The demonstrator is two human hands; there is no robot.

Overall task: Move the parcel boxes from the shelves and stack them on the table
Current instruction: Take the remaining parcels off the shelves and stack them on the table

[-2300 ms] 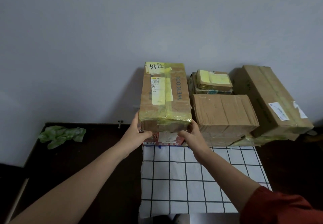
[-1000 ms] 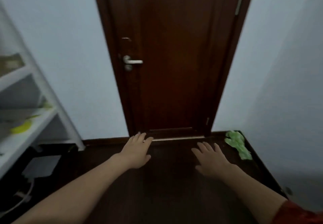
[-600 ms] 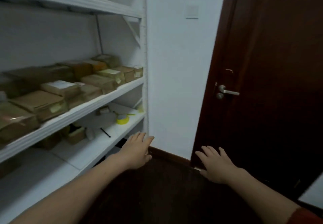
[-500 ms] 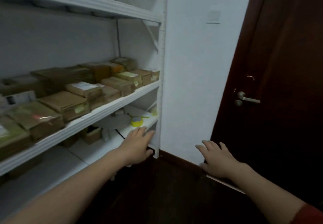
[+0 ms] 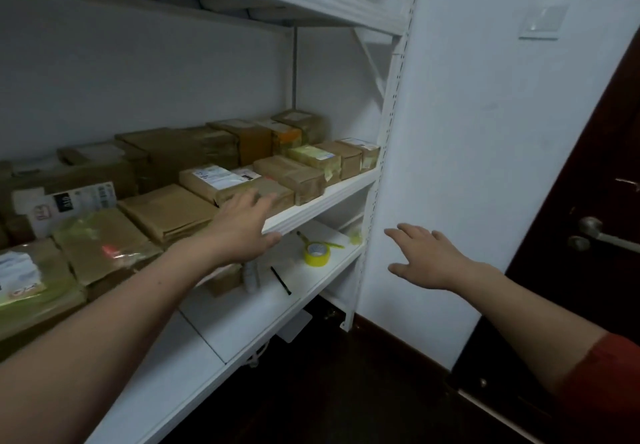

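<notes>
Two bare hands were spread empty, fingers straight: the left hand (image 5: 242, 227) at nine o'clock over the front edge of the middle shelf (image 5: 332, 197), beside a white-labelled parcel box (image 5: 221, 178) among many brown ones, and the right hand (image 5: 426, 258) at four o'clock before the white wall (image 5: 485, 132).

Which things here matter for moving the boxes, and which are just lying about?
Job: parcel boxes, middle shelf, left hand, right hand.
Lying about: yellow tape roll on lower shelf, door handle, wall switch.
</notes>
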